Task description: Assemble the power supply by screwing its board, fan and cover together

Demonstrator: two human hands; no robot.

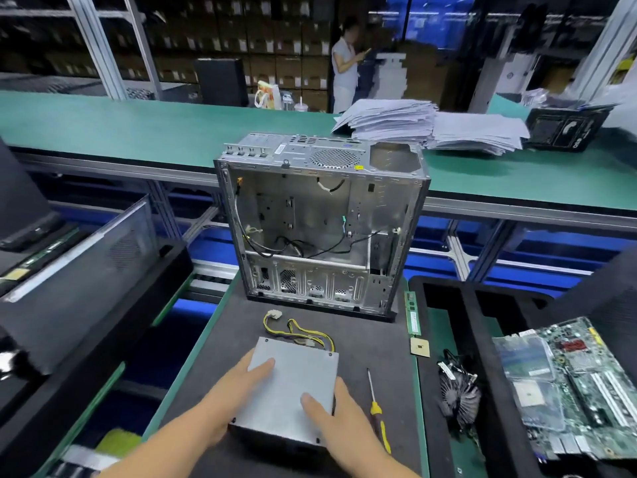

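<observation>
Fingers (265, 365) on power supply (293, 381), dark mat (372, 343)

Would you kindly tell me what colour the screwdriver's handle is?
Yellow, with a red band near the shaft; the screwdriver shows in the head view.

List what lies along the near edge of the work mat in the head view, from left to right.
left hand → power supply → right hand → screwdriver → cooler fan → motherboard
</observation>
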